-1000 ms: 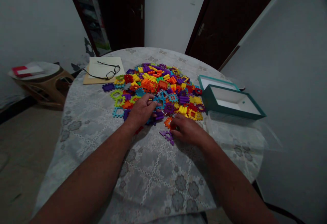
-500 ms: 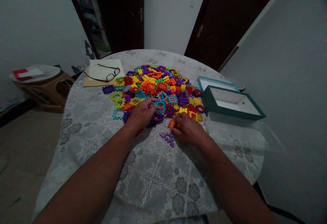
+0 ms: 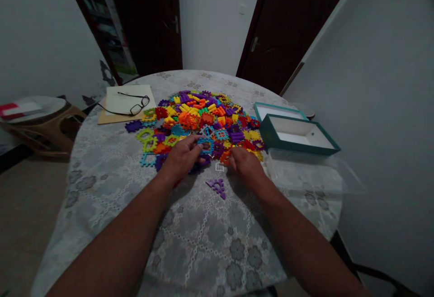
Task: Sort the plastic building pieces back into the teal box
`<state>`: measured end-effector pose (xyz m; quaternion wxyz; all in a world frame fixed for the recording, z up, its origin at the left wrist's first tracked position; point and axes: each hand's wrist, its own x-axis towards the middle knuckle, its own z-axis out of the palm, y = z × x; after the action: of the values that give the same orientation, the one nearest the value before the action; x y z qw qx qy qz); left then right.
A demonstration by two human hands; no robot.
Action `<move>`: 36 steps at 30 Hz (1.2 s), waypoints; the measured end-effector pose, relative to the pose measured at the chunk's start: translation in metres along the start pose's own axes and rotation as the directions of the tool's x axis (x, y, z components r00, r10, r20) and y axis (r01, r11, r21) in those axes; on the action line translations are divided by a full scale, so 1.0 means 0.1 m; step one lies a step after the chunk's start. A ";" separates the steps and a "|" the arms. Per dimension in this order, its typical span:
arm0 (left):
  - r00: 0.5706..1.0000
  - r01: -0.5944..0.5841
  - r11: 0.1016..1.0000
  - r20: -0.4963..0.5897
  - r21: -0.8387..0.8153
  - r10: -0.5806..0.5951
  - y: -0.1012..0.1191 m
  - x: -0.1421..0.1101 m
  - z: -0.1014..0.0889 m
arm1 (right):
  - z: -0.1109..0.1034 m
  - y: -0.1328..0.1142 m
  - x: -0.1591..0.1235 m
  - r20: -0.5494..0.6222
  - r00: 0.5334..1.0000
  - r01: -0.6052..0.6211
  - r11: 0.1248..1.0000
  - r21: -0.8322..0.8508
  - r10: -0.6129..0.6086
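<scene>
My left hand [image 3: 183,156] is closed on a light-blue square building piece [image 3: 205,146] with notched edges and an open middle. It holds it at the near edge of a heaped pile of colourful plastic building pieces [image 3: 206,118]. To the right, my right hand [image 3: 247,165] has its fingers curled round an orange notched piece [image 3: 225,157], partly hidden by the fingers. A small white window-frame piece [image 3: 219,167] lies on the cloth between the hands. Nearer to me rests a purple triangular piece [image 3: 217,187], touched by neither hand.
A dark green box [image 3: 298,141] stands open at the right, its lid [image 3: 281,110] behind it. Clear plastic packaging [image 3: 305,170] lies before the box. Black glasses [image 3: 136,108] rest on papers [image 3: 115,93] at the left. A patterned cloth [image 3: 190,242] covers the round table.
The view has shifted slightly to the right. My right hand has moved the orange piece a little away from me, uncovering the white window piece. My left hand keeps the blue piece.
</scene>
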<state>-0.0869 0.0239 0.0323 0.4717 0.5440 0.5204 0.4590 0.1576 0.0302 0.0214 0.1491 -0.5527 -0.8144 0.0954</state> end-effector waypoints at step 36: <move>0.974 0.120 0.828 -0.095 -0.548 -0.204 0.00 0.06 -0.02 | 0.40 -0.04 0.12 -0.314 0.930 0.189 0.981 -0.047 -0.194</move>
<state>-0.0882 0.0298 0.0330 0.6025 0.3075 0.4484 0.5843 0.1362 0.0405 -0.0131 0.2820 -0.4801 -0.8305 -0.0158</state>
